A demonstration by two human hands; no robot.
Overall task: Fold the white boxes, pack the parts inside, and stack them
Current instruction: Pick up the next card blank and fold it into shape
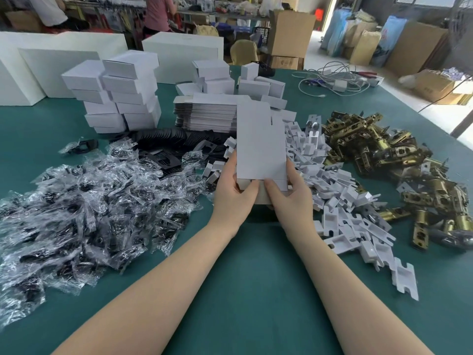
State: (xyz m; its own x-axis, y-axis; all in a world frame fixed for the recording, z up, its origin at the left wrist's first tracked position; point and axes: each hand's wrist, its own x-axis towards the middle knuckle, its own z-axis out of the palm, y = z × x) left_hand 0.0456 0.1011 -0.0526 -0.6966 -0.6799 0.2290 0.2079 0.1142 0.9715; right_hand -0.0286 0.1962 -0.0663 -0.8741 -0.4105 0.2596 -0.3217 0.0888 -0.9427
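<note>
Above the green surface (243, 290), dead centre, you're holding a flat white box blank (259, 142) upright. Your left hand (234, 194) grips its lower left edge, thumb curled onto the bottom flap, fingers behind. Your right hand (289, 194) grips the lower right edge the same way, thumb on the flap beside the left thumb. Bottom flap is partly bent toward you.

Left of the blank: a big heap of clear bagged parts (76, 208) on the surface. Right of the blank: a pile of white plastic pieces (345, 206), touching the blank's right side in view. Further right of that: brass latch bodies (399, 165) in a loose heap.

Just behind the blank, to its left: black plates (163, 139) fanned in a row, then a stack of unfolded white blanks (204, 116). Left of that stack: folded white boxes (120, 96) piled in two columns. More folded boxes (230, 78) sit loosely behind the flat stack.

Far behind the blank, right side: a tangle of grey cables (332, 78). Far left: large white cartons (51, 67). Beyond the surface edge: brown cardboard cartons (289, 34) and people at other benches.
</note>
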